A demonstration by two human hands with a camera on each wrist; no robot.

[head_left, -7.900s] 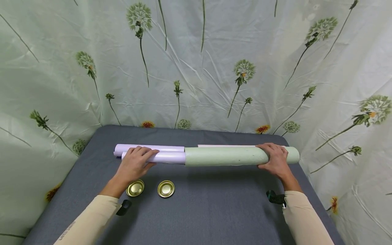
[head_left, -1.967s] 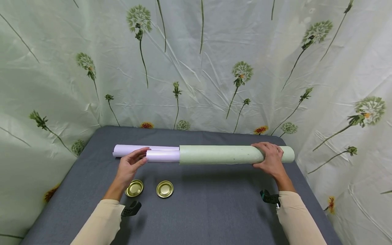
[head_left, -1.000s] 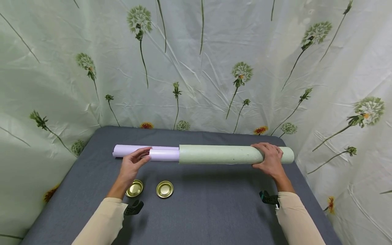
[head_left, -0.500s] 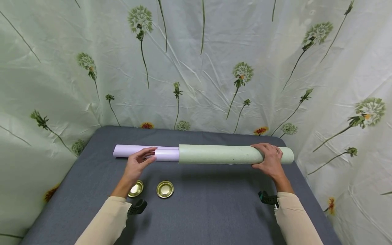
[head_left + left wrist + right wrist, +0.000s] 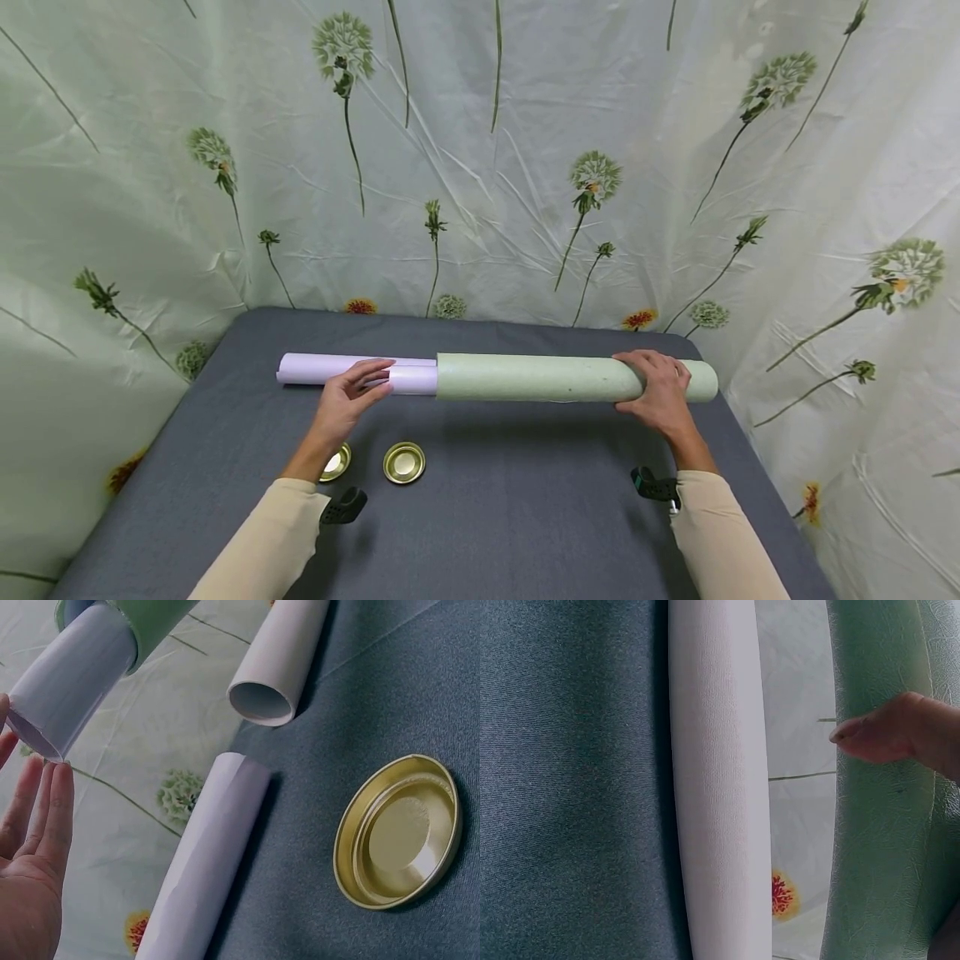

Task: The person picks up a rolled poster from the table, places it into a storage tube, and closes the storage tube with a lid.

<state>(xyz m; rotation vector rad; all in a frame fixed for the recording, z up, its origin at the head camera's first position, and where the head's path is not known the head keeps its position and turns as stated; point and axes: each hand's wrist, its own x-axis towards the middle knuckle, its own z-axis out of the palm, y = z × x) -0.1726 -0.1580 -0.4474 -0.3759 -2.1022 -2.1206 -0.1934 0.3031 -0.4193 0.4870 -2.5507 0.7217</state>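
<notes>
While right hand [image 5: 658, 390] grips green tube [image 5: 525, 377], left hand [image 5: 341, 408], fingers nearly straight, touches partly inserted lilac roll [image 5: 413, 381], second roll [image 5: 307, 367] lying outside, beyond that hand.

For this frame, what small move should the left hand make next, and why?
Probably press the front lilac roll a little further into the green tube with the left hand: a short length sticks out of the tube, that hand's fingertips are at the roll's outer end, and the right hand grips the tube.
</notes>
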